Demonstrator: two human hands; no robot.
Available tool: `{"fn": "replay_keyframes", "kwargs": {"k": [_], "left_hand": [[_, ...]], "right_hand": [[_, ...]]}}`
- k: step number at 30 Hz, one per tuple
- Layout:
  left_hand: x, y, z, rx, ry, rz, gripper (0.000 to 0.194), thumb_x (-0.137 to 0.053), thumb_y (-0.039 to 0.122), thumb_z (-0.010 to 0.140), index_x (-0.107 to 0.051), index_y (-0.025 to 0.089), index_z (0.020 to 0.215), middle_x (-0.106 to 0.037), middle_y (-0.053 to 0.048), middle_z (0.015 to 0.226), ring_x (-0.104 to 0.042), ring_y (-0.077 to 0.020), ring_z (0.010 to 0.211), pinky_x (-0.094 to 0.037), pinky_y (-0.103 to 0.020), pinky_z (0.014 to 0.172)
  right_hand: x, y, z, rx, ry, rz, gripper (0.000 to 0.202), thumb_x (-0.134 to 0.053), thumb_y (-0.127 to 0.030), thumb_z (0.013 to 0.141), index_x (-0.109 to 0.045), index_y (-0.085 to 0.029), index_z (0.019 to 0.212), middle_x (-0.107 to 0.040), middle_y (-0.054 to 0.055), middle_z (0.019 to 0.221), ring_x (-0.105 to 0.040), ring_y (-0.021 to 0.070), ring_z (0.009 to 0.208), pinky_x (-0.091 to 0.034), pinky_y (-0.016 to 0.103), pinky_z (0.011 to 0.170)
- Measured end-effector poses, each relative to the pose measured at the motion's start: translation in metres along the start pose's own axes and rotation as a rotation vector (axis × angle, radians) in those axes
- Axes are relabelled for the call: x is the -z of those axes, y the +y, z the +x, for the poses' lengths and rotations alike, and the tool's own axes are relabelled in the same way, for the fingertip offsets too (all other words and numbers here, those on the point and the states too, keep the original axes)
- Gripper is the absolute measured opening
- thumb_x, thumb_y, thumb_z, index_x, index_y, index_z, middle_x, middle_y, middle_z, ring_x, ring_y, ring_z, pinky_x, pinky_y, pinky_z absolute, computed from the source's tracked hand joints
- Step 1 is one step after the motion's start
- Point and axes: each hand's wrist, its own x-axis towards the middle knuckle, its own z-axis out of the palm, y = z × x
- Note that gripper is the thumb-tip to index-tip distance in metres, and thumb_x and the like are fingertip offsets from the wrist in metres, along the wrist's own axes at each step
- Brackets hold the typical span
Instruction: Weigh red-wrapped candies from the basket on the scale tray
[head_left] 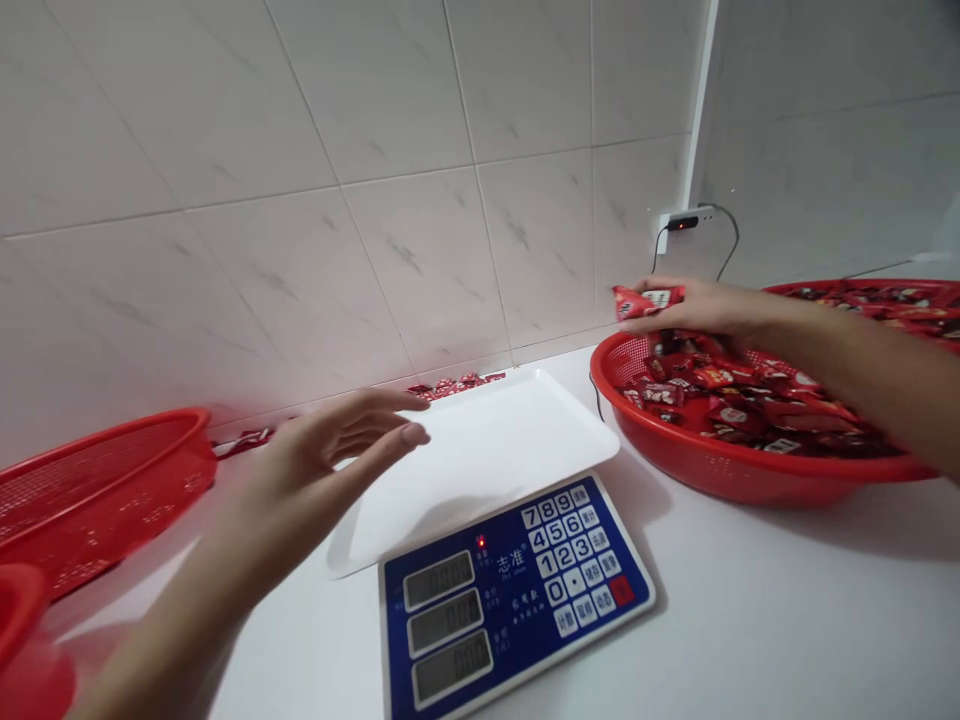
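My right hand (686, 305) is closed around several small red-wrapped packets (649, 300), just above the near rim of a red plastic basket (720, 470) on the right. More wrapped packets (750, 400) fill that basket. My left hand (352, 440) hovers over the left side of a white weighing tray (487, 440), thumb and fingers apart, nothing between them. The tray sits on a digital scale with a blue keypad panel (517, 600) and three small displays. Nothing lies on the tray.
Another red basket (885, 290) heaped with packets stands behind at the far right. To the left are a red basket (105, 500) and part of a red container (26, 640). Loose packets (457, 384) lie along the tiled wall. A power socket (684, 222) with cables is on the wall.
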Motion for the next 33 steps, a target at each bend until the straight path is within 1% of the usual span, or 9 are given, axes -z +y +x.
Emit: {"fn": "replay_keyframes", "kwargs": {"k": [2,4,6,9,12,17,22,26,33], "left_hand": [[-0.012,0.011,0.008,-0.030,-0.017,-0.082,0.041,-0.068,0.059,0.081,-0.070,0.029,0.108,-0.076,-0.003,0.104,-0.071,-0.0247,0.101,-0.058,-0.034,0.085],[-0.023,0.020,0.016,-0.040,-0.012,-0.140,0.048,-0.067,0.059,0.082,-0.066,0.026,0.117,-0.074,-0.006,0.113,-0.069,-0.0249,0.106,-0.057,-0.036,0.088],[-0.029,0.023,0.022,-0.014,0.008,-0.148,0.052,-0.064,0.061,0.083,-0.063,0.024,0.120,-0.073,-0.008,0.115,-0.069,-0.0258,0.104,-0.057,-0.039,0.087],[-0.031,0.015,0.029,0.067,-0.007,-0.094,0.048,-0.065,0.059,0.082,-0.063,0.021,0.112,-0.075,-0.010,0.105,-0.071,-0.0277,0.093,-0.056,-0.043,0.080],[-0.030,-0.004,0.033,0.141,-0.080,-0.172,0.043,-0.069,0.051,0.081,-0.059,0.019,0.108,-0.075,-0.010,0.099,-0.071,-0.0277,0.092,-0.054,-0.045,0.082],[-0.044,-0.022,0.038,0.251,-0.174,-0.414,0.045,-0.074,0.046,0.075,-0.056,0.017,0.105,-0.074,-0.010,0.095,-0.070,-0.0266,0.096,-0.051,-0.044,0.091],[-0.054,-0.022,0.040,0.204,-0.101,-0.463,0.052,-0.080,0.045,0.068,-0.054,0.018,0.105,-0.072,-0.006,0.090,-0.071,-0.0251,0.084,-0.054,-0.043,0.083],[-0.042,-0.028,0.041,0.188,-0.069,-0.552,0.051,-0.079,0.040,0.067,-0.054,0.016,0.105,-0.073,-0.009,0.094,-0.071,-0.0258,0.086,-0.055,-0.042,0.081],[-0.032,-0.034,0.039,0.124,-0.010,-0.221,0.024,-0.064,0.024,0.075,-0.058,0.018,0.098,-0.074,-0.008,0.095,-0.071,-0.0271,0.090,-0.055,-0.044,0.081]], "right_hand": [[-0.025,-0.022,-0.005,0.008,-0.170,0.275,0.029,-0.072,-0.037,0.081,-0.053,-0.028,0.101,-0.056,-0.006,0.062,-0.047,0.0112,0.050,-0.042,0.026,0.054],[-0.054,-0.043,-0.008,0.076,-0.374,0.363,0.039,-0.077,-0.037,0.075,-0.053,-0.028,0.104,-0.055,-0.006,0.062,-0.048,0.0110,0.050,-0.042,0.024,0.050],[-0.083,-0.059,-0.010,0.174,-0.473,0.352,0.043,-0.081,-0.030,0.069,-0.055,-0.026,0.104,-0.058,-0.003,0.071,-0.052,0.0111,0.054,-0.043,0.023,0.048],[-0.119,-0.069,-0.010,0.275,-0.464,0.297,0.035,-0.075,-0.028,0.070,-0.055,-0.026,0.098,-0.062,0.000,0.082,-0.054,0.0113,0.056,-0.043,0.023,0.044],[-0.138,-0.065,-0.009,0.309,-0.414,0.243,0.028,-0.068,-0.026,0.073,-0.055,-0.026,0.098,-0.064,0.001,0.086,-0.055,0.0116,0.058,-0.043,0.022,0.045],[-0.150,-0.056,-0.010,0.359,-0.304,0.045,0.031,-0.067,-0.023,0.071,-0.061,-0.025,0.101,-0.066,0.001,0.080,-0.056,0.0139,0.064,-0.038,0.023,0.052],[-0.151,-0.057,-0.016,0.468,-0.215,-0.054,0.038,-0.065,-0.020,0.074,-0.063,-0.021,0.112,-0.069,0.007,0.096,-0.060,0.0185,0.080,-0.042,0.028,0.063],[-0.136,-0.056,-0.017,0.407,-0.366,0.132,0.052,-0.070,-0.029,0.075,-0.060,-0.028,0.126,-0.068,0.003,0.091,-0.060,0.0152,0.070,-0.045,0.024,0.055],[-0.121,-0.047,-0.007,0.264,-0.338,0.237,0.048,-0.055,-0.026,0.089,-0.055,-0.028,0.137,-0.058,-0.002,0.069,-0.051,0.0096,0.048,-0.040,0.021,0.044]]}}
